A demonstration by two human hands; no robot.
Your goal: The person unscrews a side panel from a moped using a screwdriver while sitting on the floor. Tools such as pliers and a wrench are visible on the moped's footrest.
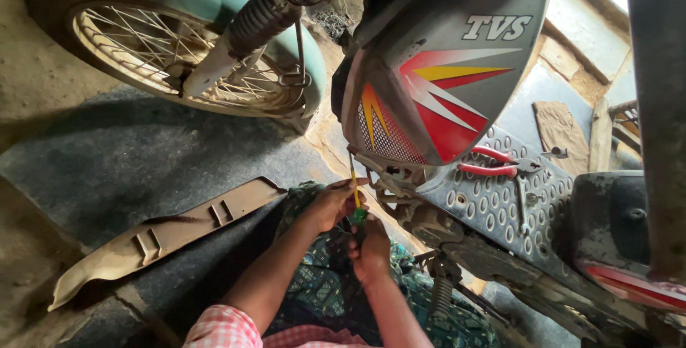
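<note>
Both hands clenched on screwdriver (355, 201): left hand (334, 204) at shaft, right hand (371, 248) on handle, tip under fairing (429, 83) lower edge, tight gap; open floor (128, 155) left, by loose panel (164, 237).

Both hands (354, 226) on screwdriver (355, 192) under moped (443, 83).

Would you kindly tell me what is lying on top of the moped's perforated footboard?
On the footboard lie red-handled pliers and a few small metal tools. Its right end is hidden behind a dark upright part, so anything there cannot be seen.
</note>
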